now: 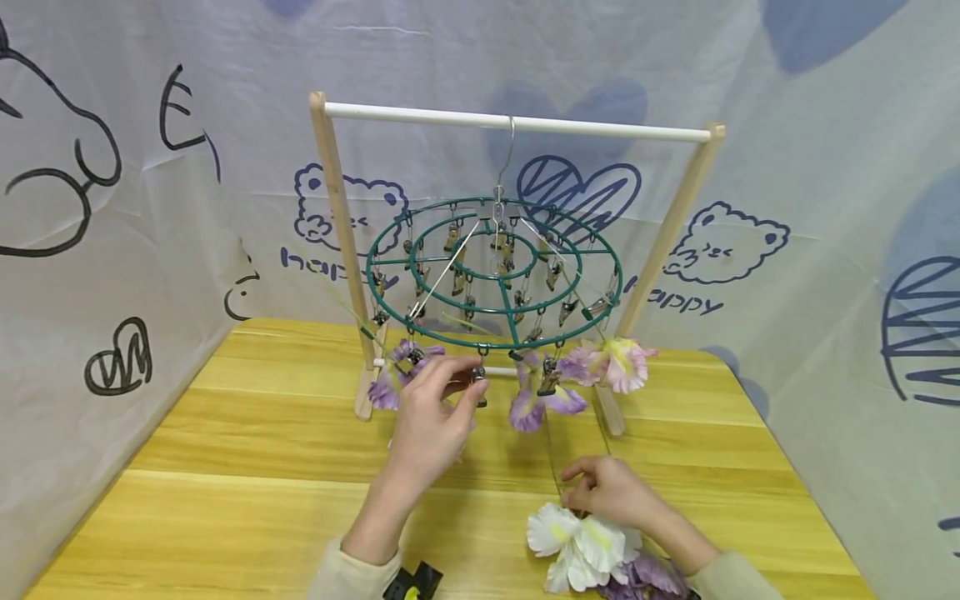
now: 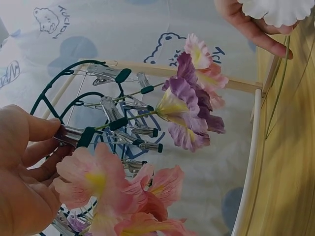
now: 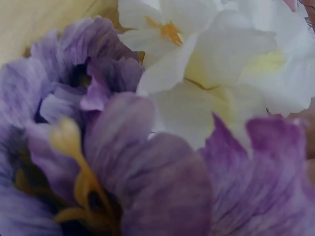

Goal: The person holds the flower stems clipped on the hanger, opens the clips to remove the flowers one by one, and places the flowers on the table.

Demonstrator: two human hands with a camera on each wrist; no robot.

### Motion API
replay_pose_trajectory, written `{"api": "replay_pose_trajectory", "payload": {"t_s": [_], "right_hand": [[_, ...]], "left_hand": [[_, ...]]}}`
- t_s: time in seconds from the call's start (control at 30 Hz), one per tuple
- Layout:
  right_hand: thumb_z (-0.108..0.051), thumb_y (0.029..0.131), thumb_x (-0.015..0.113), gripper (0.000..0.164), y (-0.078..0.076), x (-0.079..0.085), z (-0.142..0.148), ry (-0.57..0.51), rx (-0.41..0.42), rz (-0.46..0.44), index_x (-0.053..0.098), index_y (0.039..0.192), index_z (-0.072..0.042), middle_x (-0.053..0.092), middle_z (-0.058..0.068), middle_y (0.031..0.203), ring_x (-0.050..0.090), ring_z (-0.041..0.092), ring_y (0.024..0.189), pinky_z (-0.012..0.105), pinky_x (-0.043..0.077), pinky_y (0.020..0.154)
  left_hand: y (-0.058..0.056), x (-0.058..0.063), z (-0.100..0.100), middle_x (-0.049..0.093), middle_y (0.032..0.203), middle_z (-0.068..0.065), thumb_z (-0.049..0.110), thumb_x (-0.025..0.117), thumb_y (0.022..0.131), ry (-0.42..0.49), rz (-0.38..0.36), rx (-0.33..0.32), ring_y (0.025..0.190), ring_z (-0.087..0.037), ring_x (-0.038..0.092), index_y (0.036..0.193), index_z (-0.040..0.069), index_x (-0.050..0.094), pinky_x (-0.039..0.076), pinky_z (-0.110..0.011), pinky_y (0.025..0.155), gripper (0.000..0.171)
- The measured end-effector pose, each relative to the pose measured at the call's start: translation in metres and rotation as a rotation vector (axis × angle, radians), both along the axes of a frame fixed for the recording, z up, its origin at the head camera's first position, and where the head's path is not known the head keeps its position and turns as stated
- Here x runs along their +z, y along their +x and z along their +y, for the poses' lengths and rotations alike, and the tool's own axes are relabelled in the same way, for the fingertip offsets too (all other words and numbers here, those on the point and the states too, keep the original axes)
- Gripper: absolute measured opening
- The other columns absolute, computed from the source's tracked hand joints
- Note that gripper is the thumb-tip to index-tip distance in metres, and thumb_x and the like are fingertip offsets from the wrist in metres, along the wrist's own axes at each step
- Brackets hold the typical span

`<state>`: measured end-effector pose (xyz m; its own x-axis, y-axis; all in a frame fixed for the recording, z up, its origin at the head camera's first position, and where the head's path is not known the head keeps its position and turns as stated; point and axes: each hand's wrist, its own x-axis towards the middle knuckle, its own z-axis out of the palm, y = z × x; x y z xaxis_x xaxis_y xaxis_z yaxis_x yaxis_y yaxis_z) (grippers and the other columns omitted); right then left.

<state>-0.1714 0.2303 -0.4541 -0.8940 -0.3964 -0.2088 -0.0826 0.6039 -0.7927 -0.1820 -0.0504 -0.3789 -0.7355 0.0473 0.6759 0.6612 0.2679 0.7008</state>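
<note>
My left hand pinches a metal clip with dark green tips on the near rim of a round green clip hanger. My right hand is low at the right, its fingers curled at the stem of a white artificial flower. That bloom hangs below the fingers, and its thin stem runs away from it. Purple flowers lie close under the right wrist. Clipped to the hanger are a pink flower and purple flowers around the left hand.
The hanger hooks over a white rod on a wooden stand. More metal clips dangle from its rings. A pink and yellow flower hangs at the right. A black object sits at the front edge of the wooden table.
</note>
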Motion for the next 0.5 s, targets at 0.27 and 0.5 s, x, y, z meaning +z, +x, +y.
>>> {"api": "replay_pose_trajectory", "payload": {"t_s": [0.27,0.5], "right_hand": [[-0.012,0.094,0.074,0.040,0.002,0.001,0.000,-0.014,-0.017,0.014,0.063,0.122,0.015,0.070,0.004,0.075,0.066,0.018,0.067,0.024,0.051,0.054],[-0.015,0.098,0.070,0.046,0.002,0.011,0.004,-0.044,-0.047,0.000,0.059,0.130,0.015,0.071,0.009,0.081,0.065,0.022,0.067,0.027,0.053,0.054]], "left_hand": [[0.000,0.001,0.000,0.068,0.110,-0.013,0.000,0.074,0.094,-0.010,-0.015,0.002,0.101,-0.025,0.071,0.119,-0.003,0.070,0.061,-0.027,0.092,0.025],[0.000,0.001,0.000,0.069,0.109,-0.014,-0.003,0.075,0.092,-0.029,-0.006,0.019,0.101,-0.026,0.070,0.120,-0.004,0.068,0.061,-0.032,0.093,0.028]]}}
